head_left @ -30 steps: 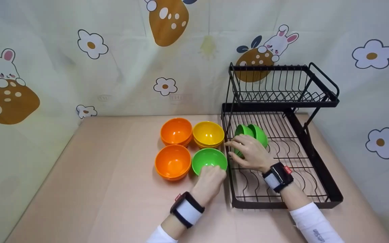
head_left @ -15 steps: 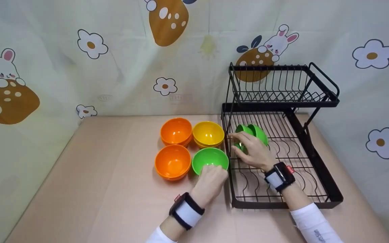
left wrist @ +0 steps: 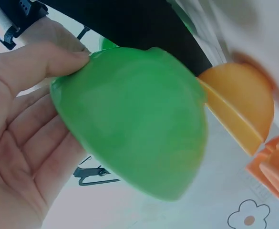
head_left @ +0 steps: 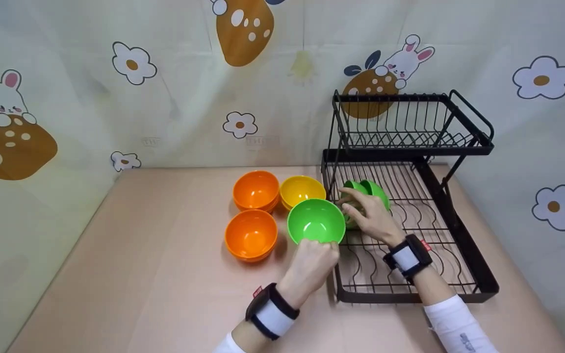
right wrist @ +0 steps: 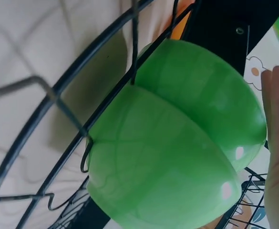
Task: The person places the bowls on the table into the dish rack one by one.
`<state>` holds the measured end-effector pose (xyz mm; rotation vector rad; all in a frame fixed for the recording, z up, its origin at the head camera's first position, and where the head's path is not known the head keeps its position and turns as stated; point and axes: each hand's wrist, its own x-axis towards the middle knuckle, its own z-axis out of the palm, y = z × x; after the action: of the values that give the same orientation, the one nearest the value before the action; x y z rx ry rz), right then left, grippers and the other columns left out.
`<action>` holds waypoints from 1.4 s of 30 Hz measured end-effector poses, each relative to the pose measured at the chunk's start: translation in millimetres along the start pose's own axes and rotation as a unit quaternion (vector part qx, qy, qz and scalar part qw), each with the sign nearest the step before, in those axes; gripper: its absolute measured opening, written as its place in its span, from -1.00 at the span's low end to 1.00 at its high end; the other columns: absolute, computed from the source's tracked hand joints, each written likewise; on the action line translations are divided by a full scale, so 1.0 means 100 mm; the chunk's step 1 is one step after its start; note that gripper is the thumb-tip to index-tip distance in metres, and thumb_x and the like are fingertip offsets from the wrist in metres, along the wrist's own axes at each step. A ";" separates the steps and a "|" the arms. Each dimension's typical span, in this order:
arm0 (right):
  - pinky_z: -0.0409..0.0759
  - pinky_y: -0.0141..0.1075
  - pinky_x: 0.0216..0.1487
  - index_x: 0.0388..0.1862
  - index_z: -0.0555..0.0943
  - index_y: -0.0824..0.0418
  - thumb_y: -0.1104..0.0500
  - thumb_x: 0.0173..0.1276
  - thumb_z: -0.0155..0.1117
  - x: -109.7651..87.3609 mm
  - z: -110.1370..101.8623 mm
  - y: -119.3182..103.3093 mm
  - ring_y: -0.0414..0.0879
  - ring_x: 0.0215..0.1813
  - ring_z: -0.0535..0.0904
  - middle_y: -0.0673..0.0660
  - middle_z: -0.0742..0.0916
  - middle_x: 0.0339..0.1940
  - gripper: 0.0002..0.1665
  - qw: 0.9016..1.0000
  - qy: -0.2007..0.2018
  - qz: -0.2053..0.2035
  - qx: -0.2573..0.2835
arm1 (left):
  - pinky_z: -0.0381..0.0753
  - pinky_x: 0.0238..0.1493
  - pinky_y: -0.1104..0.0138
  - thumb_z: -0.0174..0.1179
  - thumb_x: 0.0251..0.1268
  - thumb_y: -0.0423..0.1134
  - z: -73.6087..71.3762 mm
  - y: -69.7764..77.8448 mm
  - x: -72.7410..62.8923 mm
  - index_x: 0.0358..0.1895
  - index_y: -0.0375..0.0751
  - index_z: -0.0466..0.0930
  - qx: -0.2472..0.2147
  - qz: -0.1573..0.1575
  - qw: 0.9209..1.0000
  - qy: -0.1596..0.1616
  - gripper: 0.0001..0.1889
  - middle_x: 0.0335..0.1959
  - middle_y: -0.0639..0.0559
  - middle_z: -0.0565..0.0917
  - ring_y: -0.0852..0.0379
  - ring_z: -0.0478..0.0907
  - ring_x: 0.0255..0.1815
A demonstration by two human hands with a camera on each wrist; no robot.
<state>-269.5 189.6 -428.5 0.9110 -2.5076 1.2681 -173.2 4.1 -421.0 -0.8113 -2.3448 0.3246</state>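
Observation:
My left hand (head_left: pixel 311 267) pinches the near rim of a green bowl (head_left: pixel 316 218), its open side facing up and toward the head camera. In the left wrist view, my thumb (left wrist: pixel 65 59) lies at the rim and the bowl's smooth outer side (left wrist: pixel 134 119) faces the camera. Two more green bowls (right wrist: pixel 158 157) stand on edge, one behind the other, between the wires of the black dish rack (head_left: pixel 417 297). My right hand (head_left: pixel 372 215) hovers beside them with relaxed fingers, holding nothing; it partly hides them in the head view.
Left of the rack, stacked orange bowls (head_left: pixel 256 191) and stacked yellow bowls (head_left: pixel 303 192) sit on the table (head_left: pixel 165 274). Another orange stack (head_left: pixel 251 235) is in front. The rack's upper tier (head_left: pixel 410 152) overhangs its rear part.
My left hand has lifted the green bowl from its spot by the orange stack, up and right toward the rack. My right hand has shifted slightly right, off the standing green bowls.

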 end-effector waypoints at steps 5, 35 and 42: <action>0.69 -0.28 -0.19 0.25 0.45 0.26 0.10 0.43 0.04 0.00 0.00 -0.02 0.01 -0.14 0.70 0.25 0.73 -0.04 -0.53 0.999 -0.004 0.030 -0.026 | 0.39 -0.71 0.51 0.36 -0.12 -0.27 0.01 -0.01 0.01 -0.44 0.02 0.72 0.011 0.022 0.999 0.023 -0.89 -0.68 0.25 0.60 0.35 0.38 -0.76; 0.71 -0.29 -0.32 0.35 0.27 0.42 0.25 0.29 -0.09 0.01 -0.04 -0.01 -0.20 -0.26 0.67 0.50 0.56 0.11 -0.37 0.974 -0.077 0.138 0.161 | 0.39 -0.64 0.57 0.31 -0.02 -0.22 0.08 0.00 0.02 -0.43 0.08 0.63 0.010 0.056 0.994 0.095 -0.91 -0.60 0.31 0.65 0.40 0.47 -0.64; 0.68 -0.30 -0.42 0.29 0.33 0.43 0.21 0.30 -0.13 0.00 -0.08 -0.03 -0.22 -0.37 0.65 0.50 0.60 0.02 -0.41 0.977 -0.056 0.142 0.150 | 0.48 -0.56 0.58 0.32 0.03 -0.21 0.05 0.00 0.04 -0.34 0.05 0.61 -0.006 0.074 0.993 0.097 -0.89 -0.48 0.29 0.69 0.38 0.55 -0.53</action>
<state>-268.3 194.2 -421.8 0.7136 -2.6523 1.7701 -178.5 6.5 -423.5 -0.9801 -2.1145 0.2802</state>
